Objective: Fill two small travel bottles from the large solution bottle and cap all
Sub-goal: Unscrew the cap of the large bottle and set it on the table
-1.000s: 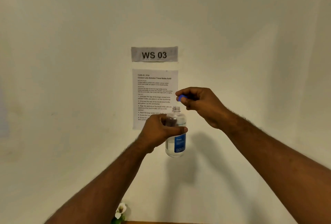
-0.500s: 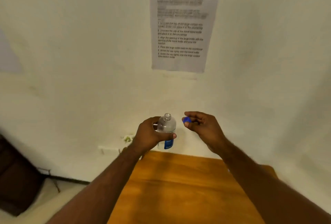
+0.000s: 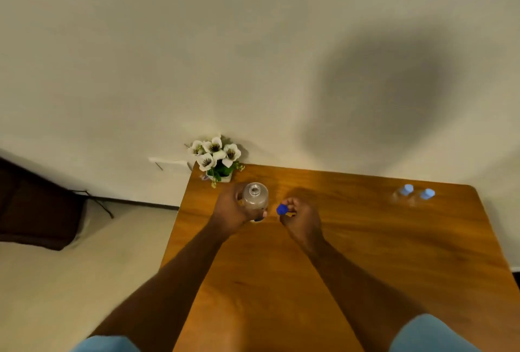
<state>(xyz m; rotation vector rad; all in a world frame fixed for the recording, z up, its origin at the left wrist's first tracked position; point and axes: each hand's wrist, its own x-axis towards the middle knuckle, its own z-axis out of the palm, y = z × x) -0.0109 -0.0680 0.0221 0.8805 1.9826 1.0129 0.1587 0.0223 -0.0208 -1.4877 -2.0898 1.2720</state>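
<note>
My left hand [image 3: 231, 212] grips the large clear solution bottle [image 3: 255, 197], seen from above with its mouth uncapped, over the far left part of the wooden table [image 3: 351, 253]. Just right of it, my right hand [image 3: 301, 218] pinches the bottle's blue cap [image 3: 281, 209] between thumb and fingers. Two small clear travel bottles [image 3: 416, 194] with light blue caps stand side by side near the table's far right corner, well away from both hands.
A small pot of white flowers [image 3: 216, 158] stands at the table's far left corner against the pale wall, just beyond the large bottle. A dark piece of furniture [image 3: 33, 211] sits on the floor to the left.
The view has tilted down from the wall sheet to the tabletop. Both hands have come down over the table, still holding the open bottle and the blue cap apart.
</note>
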